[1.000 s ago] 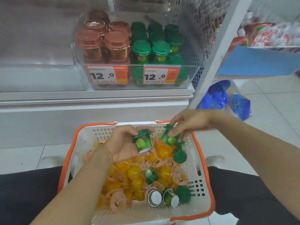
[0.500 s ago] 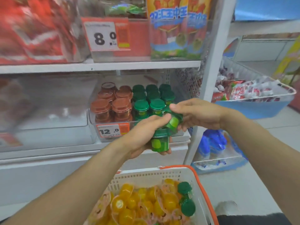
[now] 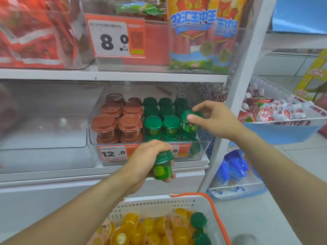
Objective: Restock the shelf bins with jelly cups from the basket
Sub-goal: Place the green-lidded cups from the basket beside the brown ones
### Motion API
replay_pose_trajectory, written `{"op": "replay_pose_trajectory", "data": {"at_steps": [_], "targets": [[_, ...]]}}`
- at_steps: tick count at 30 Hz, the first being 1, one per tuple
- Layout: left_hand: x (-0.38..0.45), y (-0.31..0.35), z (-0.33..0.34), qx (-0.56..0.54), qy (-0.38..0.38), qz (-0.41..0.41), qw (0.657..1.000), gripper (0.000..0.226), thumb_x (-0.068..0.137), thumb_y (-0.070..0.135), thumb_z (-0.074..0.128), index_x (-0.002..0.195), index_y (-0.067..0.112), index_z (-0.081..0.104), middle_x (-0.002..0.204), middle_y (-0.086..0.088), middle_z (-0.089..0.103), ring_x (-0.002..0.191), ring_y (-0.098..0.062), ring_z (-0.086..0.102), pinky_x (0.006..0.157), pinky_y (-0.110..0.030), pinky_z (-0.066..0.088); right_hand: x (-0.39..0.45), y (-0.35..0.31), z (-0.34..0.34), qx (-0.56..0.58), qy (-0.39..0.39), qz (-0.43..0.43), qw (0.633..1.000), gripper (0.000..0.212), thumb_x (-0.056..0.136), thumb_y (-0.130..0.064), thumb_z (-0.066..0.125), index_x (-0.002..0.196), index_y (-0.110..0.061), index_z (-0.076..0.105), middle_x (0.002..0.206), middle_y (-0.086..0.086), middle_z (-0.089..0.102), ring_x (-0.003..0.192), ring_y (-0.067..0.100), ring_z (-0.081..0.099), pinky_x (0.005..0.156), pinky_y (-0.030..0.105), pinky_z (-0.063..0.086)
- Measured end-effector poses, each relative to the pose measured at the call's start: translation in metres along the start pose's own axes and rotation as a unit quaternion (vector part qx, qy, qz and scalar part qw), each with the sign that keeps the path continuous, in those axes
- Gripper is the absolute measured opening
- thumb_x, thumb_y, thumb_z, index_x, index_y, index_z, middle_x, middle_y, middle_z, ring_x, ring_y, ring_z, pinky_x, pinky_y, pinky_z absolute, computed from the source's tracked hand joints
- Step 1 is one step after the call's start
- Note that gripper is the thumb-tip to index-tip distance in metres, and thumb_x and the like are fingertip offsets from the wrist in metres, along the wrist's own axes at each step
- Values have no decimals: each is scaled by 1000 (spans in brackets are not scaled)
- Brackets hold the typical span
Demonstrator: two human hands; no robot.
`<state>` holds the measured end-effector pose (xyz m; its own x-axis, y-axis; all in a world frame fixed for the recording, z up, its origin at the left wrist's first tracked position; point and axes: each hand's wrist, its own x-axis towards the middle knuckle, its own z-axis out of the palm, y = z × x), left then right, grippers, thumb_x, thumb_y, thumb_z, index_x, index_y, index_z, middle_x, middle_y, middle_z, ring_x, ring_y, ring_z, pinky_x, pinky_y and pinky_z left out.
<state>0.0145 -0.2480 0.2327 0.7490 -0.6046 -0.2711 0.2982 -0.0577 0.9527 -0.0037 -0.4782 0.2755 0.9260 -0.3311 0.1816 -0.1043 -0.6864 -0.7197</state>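
Over the clear bin (image 3: 203, 151) of brown-lidded cups (image 3: 130, 123) and green-lidded cups (image 3: 153, 123), the right hand (image 3: 215, 119) pinches a green jelly cup (image 3: 189, 122) above its right-hand column, while the left hand (image 3: 147, 160) grips another green cup (image 3: 162, 165) before the bin's price tag (image 3: 113, 153), above the basket (image 3: 159, 203).

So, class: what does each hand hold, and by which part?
Left hand grips a green-lidded jelly cup round its body. Right hand pinches another green cup by its lid rim.

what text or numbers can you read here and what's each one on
"8.0" on the upper price tag; its small print and QR code are too blurred.
"12.0" on the left lower price tag; barcode line unreadable.
".0" on the right lower price tag, rest hidden by the left hand.
"双汇王中王" on the sausage bag.
Print on the far right packets is blurred.
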Motion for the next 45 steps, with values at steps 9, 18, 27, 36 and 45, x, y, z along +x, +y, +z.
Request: {"op": "replay_pose_trajectory", "data": {"at_steps": [9, 18, 27, 36, 45], "targets": [[3, -3, -6, -13, 13, -13, 1000, 21, 94, 13, 53, 97, -1, 67, 72, -18, 66, 67, -38, 69, 64, -43, 58, 27, 4, 38, -314, 50, -50, 947, 43, 91, -43, 66, 108, -4, 61, 97, 16, 67, 99, 34, 60, 74, 36, 47], [1, -3, -6, -18, -21, -31, 999, 24, 97, 16, 50, 94, 1, 68, 74, -14, 66, 68, -38, 69, 64, -41, 57, 27, 2, 48, -409, 2, -28, 912, 33, 98, -33, 56, 91, 0, 61, 93, 21, 65, 84, 34, 54, 67, 34, 41], [-2, -3, -6, -18, -18, -35, 999, 28, 98, 18, 50, 107, -5, 65, 76, -16, 67, 68, -37, 70, 63, -41, 58, 21, 6, 44, -379, 31, -63, 923, 21, 92, -13, 61, 84, 2, 74, 85, 19, 70, 82, 36, 64, 78, 45, 55], [-5, -2, -6, -51, -11, -43, 998, 35, 95, 19, 50, 113, -9, 60, 80, -21, 66, 72, -39, 70, 63, -41, 59, 23, 9, 40, -317, 53, -72, 944, 22, 91, -23, 69, 94, -1, 76, 95, 17, 72, 86, 34, 67, 82, 42, 56], [-6, 5, -1, -105, 16, 7, 994, 19, 94, 20, 62, 105, 6, 69, 100, -18, 73, 92, -27, 66, 76, -41, 56, -12, -46, 16, 117, -267, -6, 956, 45, 86, -42, 65, 109, -4, 70, 97, 16, 70, 74, 18, 65, 69, 27, 55]]}}
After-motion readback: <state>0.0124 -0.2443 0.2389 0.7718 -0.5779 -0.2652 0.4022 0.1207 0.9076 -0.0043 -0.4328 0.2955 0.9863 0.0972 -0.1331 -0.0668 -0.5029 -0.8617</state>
